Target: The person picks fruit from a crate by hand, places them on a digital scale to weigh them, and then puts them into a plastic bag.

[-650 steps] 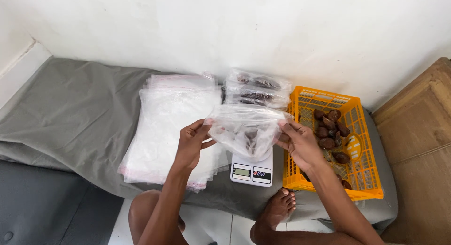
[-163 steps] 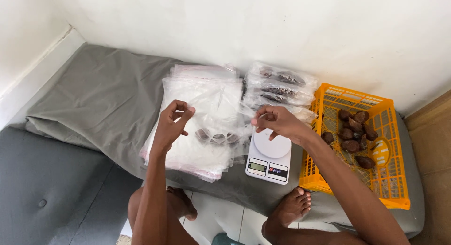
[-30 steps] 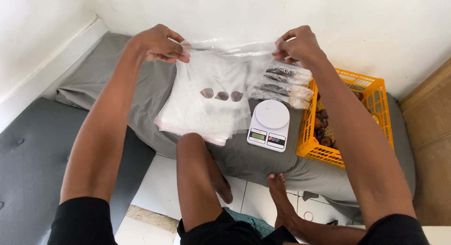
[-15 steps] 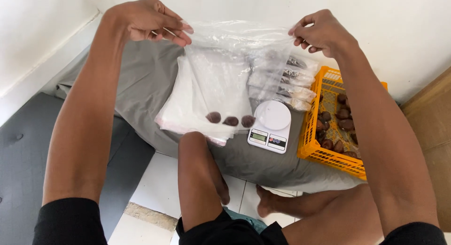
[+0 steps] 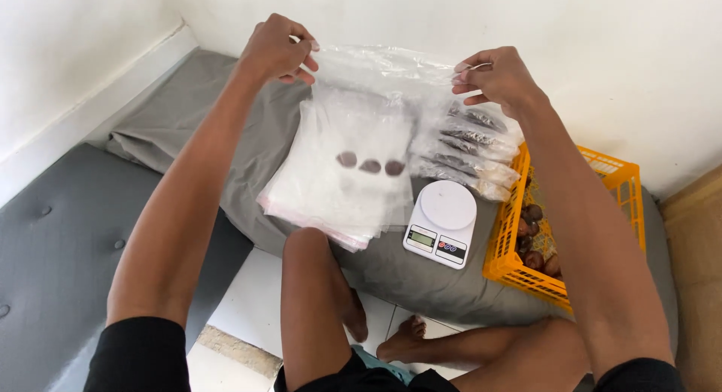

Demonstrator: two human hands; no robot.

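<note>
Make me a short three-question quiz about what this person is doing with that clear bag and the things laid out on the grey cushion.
1. True or false: the left hand and the right hand each pinch a top corner of the clear plastic zip bag.
2. How many dark brown fruits lie in the bottom of that bag?
3. What stands right of the white digital kitchen scale? A) the flat stack of empty clear bags B) the orange plastic crate C) a blue bucket

Key
1. True.
2. Three.
3. B; the crate holds more of the brown fruits.
</note>
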